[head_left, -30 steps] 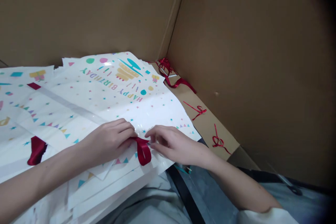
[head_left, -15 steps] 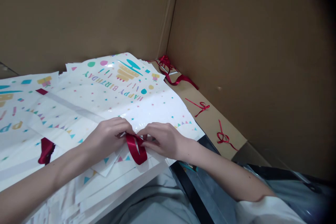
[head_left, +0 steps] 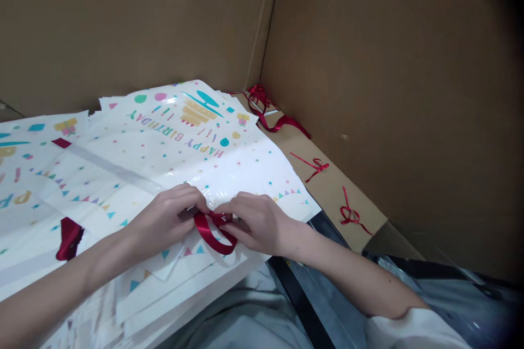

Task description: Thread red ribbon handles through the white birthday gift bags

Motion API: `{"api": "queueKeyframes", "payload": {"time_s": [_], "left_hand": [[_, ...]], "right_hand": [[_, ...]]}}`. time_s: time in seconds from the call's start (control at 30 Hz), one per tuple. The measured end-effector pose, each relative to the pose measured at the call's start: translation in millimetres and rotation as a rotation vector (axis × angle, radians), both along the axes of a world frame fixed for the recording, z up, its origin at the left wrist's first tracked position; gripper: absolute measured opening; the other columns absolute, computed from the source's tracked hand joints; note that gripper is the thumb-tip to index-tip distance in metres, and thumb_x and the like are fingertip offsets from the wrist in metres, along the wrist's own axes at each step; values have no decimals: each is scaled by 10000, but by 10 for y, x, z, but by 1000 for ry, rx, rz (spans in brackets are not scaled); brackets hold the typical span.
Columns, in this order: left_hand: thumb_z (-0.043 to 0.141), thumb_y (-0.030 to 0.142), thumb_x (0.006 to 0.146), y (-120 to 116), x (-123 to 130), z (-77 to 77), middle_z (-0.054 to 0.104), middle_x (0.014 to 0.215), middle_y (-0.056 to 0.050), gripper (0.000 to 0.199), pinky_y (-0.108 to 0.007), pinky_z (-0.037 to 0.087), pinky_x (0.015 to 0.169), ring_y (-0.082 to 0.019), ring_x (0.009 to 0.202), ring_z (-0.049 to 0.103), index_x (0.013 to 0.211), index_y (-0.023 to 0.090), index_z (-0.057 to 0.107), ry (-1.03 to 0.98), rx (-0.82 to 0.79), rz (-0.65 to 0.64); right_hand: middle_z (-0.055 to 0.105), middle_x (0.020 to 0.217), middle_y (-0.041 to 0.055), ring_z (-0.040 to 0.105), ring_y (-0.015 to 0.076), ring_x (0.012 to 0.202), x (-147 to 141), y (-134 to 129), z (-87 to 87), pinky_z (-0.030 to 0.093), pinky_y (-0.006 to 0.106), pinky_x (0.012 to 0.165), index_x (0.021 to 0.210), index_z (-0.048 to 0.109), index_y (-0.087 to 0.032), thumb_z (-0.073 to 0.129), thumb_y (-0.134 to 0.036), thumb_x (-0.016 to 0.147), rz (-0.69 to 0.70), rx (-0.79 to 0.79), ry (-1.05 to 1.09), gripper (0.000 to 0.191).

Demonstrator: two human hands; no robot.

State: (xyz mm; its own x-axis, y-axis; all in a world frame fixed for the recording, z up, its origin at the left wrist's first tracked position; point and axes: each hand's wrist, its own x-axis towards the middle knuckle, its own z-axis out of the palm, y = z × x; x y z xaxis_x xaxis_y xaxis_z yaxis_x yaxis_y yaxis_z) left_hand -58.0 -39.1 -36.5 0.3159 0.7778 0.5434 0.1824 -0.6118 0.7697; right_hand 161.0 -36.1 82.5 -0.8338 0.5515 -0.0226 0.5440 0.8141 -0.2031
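Note:
A loop of wide dark-red satin ribbon (head_left: 216, 244) hangs between my hands, just above the white printed sheets (head_left: 213, 180). My left hand (head_left: 177, 212) pinches the ribbon on its left side, with fingertips closed. From the right, my right hand (head_left: 257, 222) grips it too, thumb and fingers pressed together. The hands are almost touching, and the fingers partly hide where the ribbon crosses. The sheets beneath carry a "Happy Birthday" print with stars and bunting.
Another folded red ribbon piece (head_left: 69, 239) lies left of my left forearm. Beside the sheets on the right are thin red bows (head_left: 317, 166) on a cardboard strip (head_left: 364, 202). A tangle of red ribbon (head_left: 260, 97) sits in the corner. Tall cardboard walls (head_left: 388, 92) stand behind and to the right.
The ribbon loop has widened and turned sideways, its lower end swinging to the right. Both hands stay in nearly the same place, the right fingers shifted slightly along the ribbon.

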Motion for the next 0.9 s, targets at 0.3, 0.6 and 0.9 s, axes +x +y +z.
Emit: {"api": "queueKeyframes", "payload": {"time_s": [0.3,0.6,0.9], "left_hand": [[473,141,951,-75,-13,-106,705,991,-53,197,-275,546,798,-175,917,663,1027,219,636,20,113,22],[559,278,993,-94,-138,-103,600,1372,-117,399,-404,506,1051,-269,1303,542,1391,255,548,205,120,-48],[562,320,991,5,-231,-110,569,1454,-82,375,-455,455,1112,-290,1376,486,1364,299,604,291,93,-89]], "right_hand": [[692,758,1,562,130,660,-305,257,70,371,254,603,814,662,-194,616,-229,919,-438,-174,-49,120],[689,764,61,550,184,666,-554,426,114,288,300,572,850,648,-194,574,-260,921,-383,-37,-394,122],[691,915,20,609,161,785,468,-371,738,473,278,714,1150,671,-253,550,-332,1031,-424,-493,-232,188]]}}
